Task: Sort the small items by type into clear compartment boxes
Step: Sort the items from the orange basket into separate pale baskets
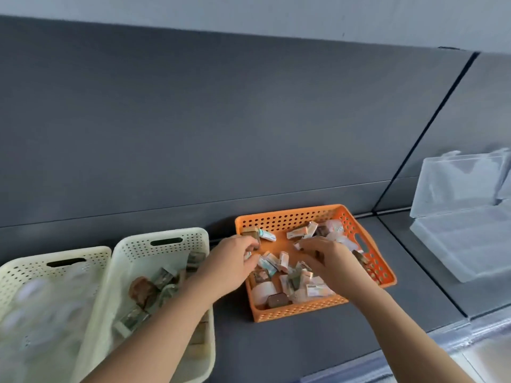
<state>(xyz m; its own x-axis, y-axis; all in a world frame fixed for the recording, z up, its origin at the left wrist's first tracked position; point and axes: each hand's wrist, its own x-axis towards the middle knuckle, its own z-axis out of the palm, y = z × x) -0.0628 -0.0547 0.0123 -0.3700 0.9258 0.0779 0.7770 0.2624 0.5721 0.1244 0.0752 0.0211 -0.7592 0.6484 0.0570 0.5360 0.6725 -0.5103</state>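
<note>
orange perforated basket [290,218] | cream perforated baskets [132,244] | dark grey shelf [276,341]

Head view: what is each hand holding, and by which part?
The left hand pinches a small box by one end. Whether the right hand grips anything cannot be told.

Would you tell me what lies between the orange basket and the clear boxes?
Head view: only bare grey shelf and a panel seam separate orange basket from clear boxes.

Both hands [232,262] in orange basket [287,220]
</note>
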